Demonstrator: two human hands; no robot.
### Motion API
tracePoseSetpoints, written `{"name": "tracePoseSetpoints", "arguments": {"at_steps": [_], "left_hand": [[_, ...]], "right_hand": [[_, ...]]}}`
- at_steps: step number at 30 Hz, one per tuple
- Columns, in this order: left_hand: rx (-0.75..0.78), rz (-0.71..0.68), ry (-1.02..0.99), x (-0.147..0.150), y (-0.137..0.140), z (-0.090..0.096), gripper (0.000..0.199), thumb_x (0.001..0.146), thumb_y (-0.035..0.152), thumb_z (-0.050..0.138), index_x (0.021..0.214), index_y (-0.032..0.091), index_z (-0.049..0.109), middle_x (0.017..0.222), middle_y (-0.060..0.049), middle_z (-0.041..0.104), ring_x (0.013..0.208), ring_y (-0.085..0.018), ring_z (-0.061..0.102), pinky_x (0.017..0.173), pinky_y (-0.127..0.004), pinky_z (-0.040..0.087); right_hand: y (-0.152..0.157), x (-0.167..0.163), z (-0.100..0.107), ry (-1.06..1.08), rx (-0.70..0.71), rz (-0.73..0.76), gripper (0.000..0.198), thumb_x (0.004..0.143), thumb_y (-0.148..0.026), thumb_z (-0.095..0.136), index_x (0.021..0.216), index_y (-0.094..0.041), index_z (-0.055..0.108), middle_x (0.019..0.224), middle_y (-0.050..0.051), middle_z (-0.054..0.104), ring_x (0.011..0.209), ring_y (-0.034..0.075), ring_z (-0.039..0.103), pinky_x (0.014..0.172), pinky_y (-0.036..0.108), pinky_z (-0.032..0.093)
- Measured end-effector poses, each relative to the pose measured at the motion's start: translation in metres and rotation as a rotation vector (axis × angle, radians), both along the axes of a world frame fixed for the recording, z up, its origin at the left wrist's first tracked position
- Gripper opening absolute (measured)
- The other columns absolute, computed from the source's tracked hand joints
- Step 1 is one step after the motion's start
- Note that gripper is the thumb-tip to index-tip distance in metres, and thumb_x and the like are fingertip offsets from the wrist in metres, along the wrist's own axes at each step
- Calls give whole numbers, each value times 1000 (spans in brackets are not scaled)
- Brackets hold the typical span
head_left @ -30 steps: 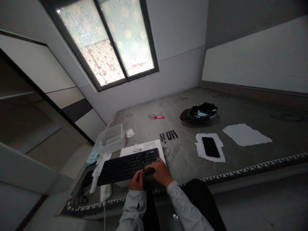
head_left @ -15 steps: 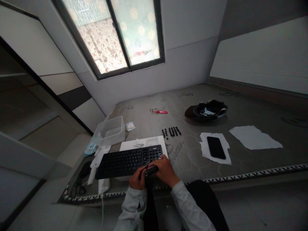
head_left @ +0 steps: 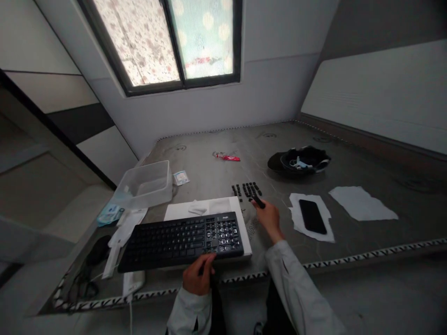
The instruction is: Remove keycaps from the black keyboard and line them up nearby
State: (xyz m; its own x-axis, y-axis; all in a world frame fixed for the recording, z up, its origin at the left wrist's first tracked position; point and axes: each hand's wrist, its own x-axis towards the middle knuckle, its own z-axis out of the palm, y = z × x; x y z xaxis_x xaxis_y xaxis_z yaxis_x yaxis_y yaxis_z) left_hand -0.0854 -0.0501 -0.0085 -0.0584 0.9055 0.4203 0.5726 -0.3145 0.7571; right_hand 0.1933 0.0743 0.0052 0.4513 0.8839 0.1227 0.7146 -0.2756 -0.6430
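In my right hand (head_left: pixel 269 218) is a slim black tool (head_left: pixel 258 201), its tip at the near side of several loose black keycaps (head_left: pixel 252 189) set out in rows on the grey mattress-like surface. My left hand (head_left: pixel 198 275) is closed, fingers curled and thumb pressed against them, by the front edge of a black keyboard (head_left: pixel 167 239). Whether those fingers hold anything small is hidden. The keyboard rests partly on a flat white box (head_left: pixel 246 237). Bare key sockets show in its number pad, while the main letter keys look in place.
A clear plastic tub (head_left: pixel 153 186) stands at left, with a small packet (head_left: pixel 180 177) beside it. A red item (head_left: pixel 230 158) lies farther back. To the right are a dark cap (head_left: pixel 296 163), a phone (head_left: pixel 312 216) on white paper, and another white sheet (head_left: pixel 363 203). Cables (head_left: pixel 82 288) lie front left.
My right hand has moved away from the left and forward to the keycaps, carrying the black tool. The left hand has let go of the tool and stays near the keyboard. The view has shifted.
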Motion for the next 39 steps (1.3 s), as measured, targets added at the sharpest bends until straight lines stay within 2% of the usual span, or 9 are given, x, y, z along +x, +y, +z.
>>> {"name": "tracePoseSetpoints", "arguments": {"at_steps": [1,4,9,16,21,32,39], "left_hand": [[-11,3,-3,-1,0,1,41,93,53,46,85,23,73,52,5,63,48,-10,61,58,-16,50],[-40,44,3,-5,1,1,42,92,55,47,84,23,73,49,6,59,44,-9,58,56,-15,48],[-85,84,30,-7,3,0,45,92,58,45,85,23,73,48,6,57,41,-8,55,54,-15,47],[-159,110,56,-2,4,4,50,90,63,43,82,23,72,46,6,56,40,-10,54,52,-16,48],[-145,153,104,-3,6,2,52,89,66,43,80,24,73,45,6,55,38,-9,53,48,-15,46],[-153,206,143,-1,6,2,48,88,64,45,81,25,73,45,7,55,38,-9,54,47,-16,46],[-159,201,175,-3,5,0,50,88,65,44,83,25,73,47,6,57,39,-9,54,48,-16,46]], "right_hand": [[11,2,-6,-23,-80,2,39,90,-52,51,111,-26,71,100,8,74,92,24,68,70,28,44],[42,2,-24,-41,-180,15,36,88,-50,55,111,-27,72,102,8,74,95,23,68,71,26,45],[85,0,-48,-45,-266,54,38,85,-53,59,108,-27,73,102,10,74,95,24,68,74,28,47],[125,6,-66,-59,-336,119,43,83,-54,60,108,-21,72,108,13,72,101,26,66,78,29,47],[134,1,-71,-81,-374,171,44,81,-53,63,106,-18,72,109,16,71,103,27,65,80,29,47],[130,-4,-70,-103,-394,206,40,85,-49,62,108,-18,71,112,17,69,106,27,64,86,31,45],[129,-4,-70,-115,-397,203,38,83,-47,63,106,-18,71,112,17,70,104,27,65,81,29,47]]}}
